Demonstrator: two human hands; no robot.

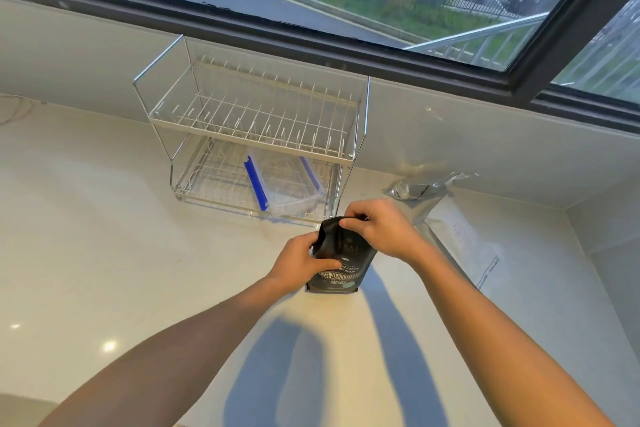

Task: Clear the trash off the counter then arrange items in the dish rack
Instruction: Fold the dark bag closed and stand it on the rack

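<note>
Trash-clearing step: left hand (304, 262) grips the black pouch (341, 260) upright on the tabletop (104, 236), right hand (375, 230) pinching its top. Next, probably lift it away.

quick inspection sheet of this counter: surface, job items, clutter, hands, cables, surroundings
surface: pale glossy counter, with arm shadows and light glints on it.
job's things: black pouch standing upright on the counter; two-tier wire dish rack against the wall, top tier bare; clear lidded container with blue clips on the lower tier.
clutter: opened silver foil bag lying right of the rack; flat pale envelope or mailer beside it.
hands: left hand grips the pouch's side; right hand pinches its top edge.
cables: possibly a thin cord at the far left edge, too faint to confirm.
surroundings: dark-framed window above; outside are grass, fence and parked cars.
</note>
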